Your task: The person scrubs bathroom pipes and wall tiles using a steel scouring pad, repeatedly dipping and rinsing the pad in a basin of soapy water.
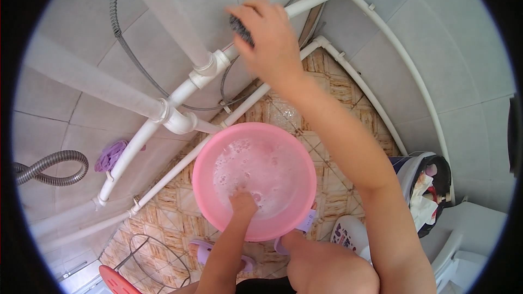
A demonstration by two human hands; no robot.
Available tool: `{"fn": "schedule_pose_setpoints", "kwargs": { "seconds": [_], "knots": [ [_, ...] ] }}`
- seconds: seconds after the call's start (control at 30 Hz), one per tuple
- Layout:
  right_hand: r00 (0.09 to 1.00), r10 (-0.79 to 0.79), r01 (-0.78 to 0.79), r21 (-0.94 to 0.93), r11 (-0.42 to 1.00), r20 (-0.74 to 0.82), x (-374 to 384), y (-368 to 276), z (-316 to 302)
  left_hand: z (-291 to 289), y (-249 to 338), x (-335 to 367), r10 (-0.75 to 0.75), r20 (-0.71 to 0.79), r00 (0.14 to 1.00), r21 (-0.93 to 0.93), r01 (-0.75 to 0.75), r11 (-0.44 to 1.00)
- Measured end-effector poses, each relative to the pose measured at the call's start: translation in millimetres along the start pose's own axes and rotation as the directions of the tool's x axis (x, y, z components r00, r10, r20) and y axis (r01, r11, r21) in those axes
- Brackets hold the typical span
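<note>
round pink plastic basin at frame centre on patterned tan floor tiles, full of soapy water; likely heavy and slippery, best taken by the rim. white pipes across upper left. right hand up top, closed around a dark knob. left hand dipped in suds, grip unclear.

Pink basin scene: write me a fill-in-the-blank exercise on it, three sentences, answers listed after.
1. The left hand is dipped into foamy water inside a round basin whose colour is ____.
2. The right hand reaches up to a dark knob on the white ____ that run along the tiled wall.
3. A purple scrubber hangs near the wall on the person's ____ side.

Missing words: pink; pipes; left
</note>
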State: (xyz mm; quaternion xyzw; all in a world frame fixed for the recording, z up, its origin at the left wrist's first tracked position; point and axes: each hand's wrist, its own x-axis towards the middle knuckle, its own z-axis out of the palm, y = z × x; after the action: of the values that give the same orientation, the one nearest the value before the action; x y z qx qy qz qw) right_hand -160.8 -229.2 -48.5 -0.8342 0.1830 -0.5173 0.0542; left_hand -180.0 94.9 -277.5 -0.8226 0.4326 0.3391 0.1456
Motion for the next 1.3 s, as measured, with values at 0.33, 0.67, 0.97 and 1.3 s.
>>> {"fn": "schedule_pose_setpoints", "kwargs": {
  "seconds": [0.33, 0.67, 0.97, 1.3],
  "knots": [
    [0.954, 0.276, -0.298, -0.301, 0.906, -0.115, 25, 188, -63, -3, 2, 5, 0.024, 0.114, 0.993, 0.069, -0.032, 0.997],
    [0.992, 0.127, -0.126, 0.028, 0.992, -0.014, 36, 60, -32, 0, 1, 3, 0.071, 0.081, 0.994, 0.069, -0.076, 0.995],
    [0.917, -0.029, 0.074, 0.099, 0.992, -0.397, 103, -12, 24, -9, 2, 7, 0.02, 0.223, 0.975, 0.034, -0.028, 0.999],
    [0.945, 0.101, 0.007, 0.326, 0.945, -0.313, 107, -59, 3, 8, 3, 11, 0.02, 0.148, 0.989, 0.054, -0.028, 0.998]
  ]
}}
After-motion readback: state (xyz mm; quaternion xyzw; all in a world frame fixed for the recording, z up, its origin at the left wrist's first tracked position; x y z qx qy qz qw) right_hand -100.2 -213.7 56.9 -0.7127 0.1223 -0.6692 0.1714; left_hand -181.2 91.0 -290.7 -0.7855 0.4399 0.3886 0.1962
